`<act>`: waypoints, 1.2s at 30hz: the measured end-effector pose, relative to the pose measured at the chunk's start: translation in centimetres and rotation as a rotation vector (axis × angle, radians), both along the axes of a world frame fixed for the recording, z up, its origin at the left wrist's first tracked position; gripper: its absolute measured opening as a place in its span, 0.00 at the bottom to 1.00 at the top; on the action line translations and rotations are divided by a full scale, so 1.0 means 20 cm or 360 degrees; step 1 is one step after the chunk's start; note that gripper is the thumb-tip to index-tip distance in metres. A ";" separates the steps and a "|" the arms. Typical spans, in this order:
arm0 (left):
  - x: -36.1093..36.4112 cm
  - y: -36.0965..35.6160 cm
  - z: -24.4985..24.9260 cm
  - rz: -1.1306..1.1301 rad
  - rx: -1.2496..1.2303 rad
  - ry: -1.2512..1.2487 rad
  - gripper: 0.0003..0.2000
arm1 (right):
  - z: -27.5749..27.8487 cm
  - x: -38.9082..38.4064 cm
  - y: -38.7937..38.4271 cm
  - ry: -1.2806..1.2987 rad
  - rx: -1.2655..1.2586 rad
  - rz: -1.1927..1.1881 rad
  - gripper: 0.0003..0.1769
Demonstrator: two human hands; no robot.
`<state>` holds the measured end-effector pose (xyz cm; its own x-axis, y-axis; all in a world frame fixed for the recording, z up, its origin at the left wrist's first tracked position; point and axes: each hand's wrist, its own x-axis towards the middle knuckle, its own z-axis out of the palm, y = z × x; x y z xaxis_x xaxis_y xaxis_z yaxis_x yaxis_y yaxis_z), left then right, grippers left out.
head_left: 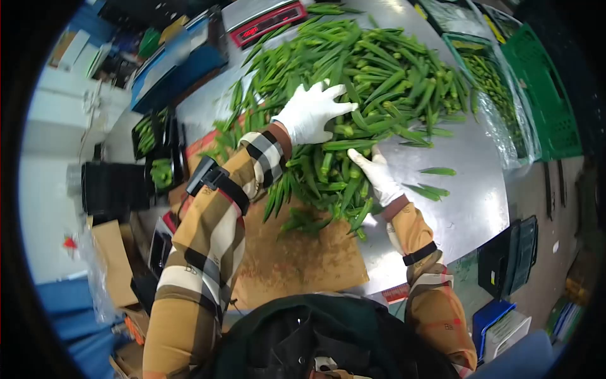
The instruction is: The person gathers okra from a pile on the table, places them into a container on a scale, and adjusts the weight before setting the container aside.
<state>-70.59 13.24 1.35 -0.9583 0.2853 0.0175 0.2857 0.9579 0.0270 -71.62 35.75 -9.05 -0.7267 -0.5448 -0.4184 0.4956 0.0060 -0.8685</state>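
A large heap of green okra pods (385, 76) covers the metal table (470, 196). My left hand (312, 112), in a white glove, lies on top of the heap with its fingers spread. To its right and nearer to me, my right hand (377, 174), also gloved, touches the heap's near right edge, thumb and fingers apart. Pods between and below the hands spill onto a brown cardboard sheet (303, 259). A few loose pods (437, 171) lie on the metal right of my right hand. Some fingertips are partly hidden among the pods.
A red scale (268, 24) stands at the back. Black trays with okra (161, 173) are at the left. At the right are a plastic-lined crate of pods (489, 72) and a green crate (546, 95). Black containers (507, 258) sit beyond the table's right edge.
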 end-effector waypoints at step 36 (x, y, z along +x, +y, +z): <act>2.66 0.49 -0.40 0.1587 0.1019 0.0107 0.29 | 0.18 1.06 0.32 0.2223 0.1575 0.1476 0.55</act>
<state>-17.36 23.00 -6.61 -0.7443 -0.6655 -0.0558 -0.5597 0.5760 0.5957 -50.50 42.20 -5.53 -0.4377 -0.8653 -0.2441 -0.8738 0.4734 -0.1112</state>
